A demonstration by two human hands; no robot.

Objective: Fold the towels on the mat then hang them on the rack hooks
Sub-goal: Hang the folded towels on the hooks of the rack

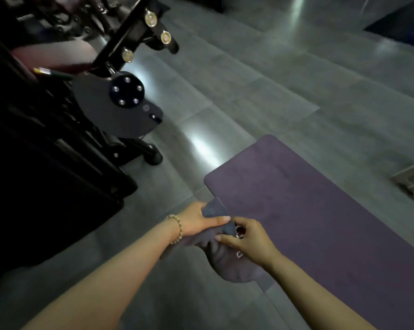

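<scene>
The two bare forearms come in from the bottom edge, the left forearm (106,277) crossing up from the lower left and the right forearm (320,294) from the lower right, and they meet at a bunched dark grey towel (227,263). The left hand (196,221), with a bead bracelet (177,228) at its wrist, grips the upper part of the towel, thumb laid across the cloth and fingers curled behind it. The right hand (250,239), just beside the left, pinches the cloth between thumb and forefinger; something small sits at its fingertips, too blurred to tell. The rest of the towel sags below both hands in loose folds, off the ground.

The purple mat (320,210) lies flat beyond and under the right hand, its near corner below the towel. Up and away from the left hand stands a black exercise machine (120,103) with bolted plates. Grey tiled floor (249,79) spreads beyond both hands, with a recessed floor box (413,184) far off past the right hand.
</scene>
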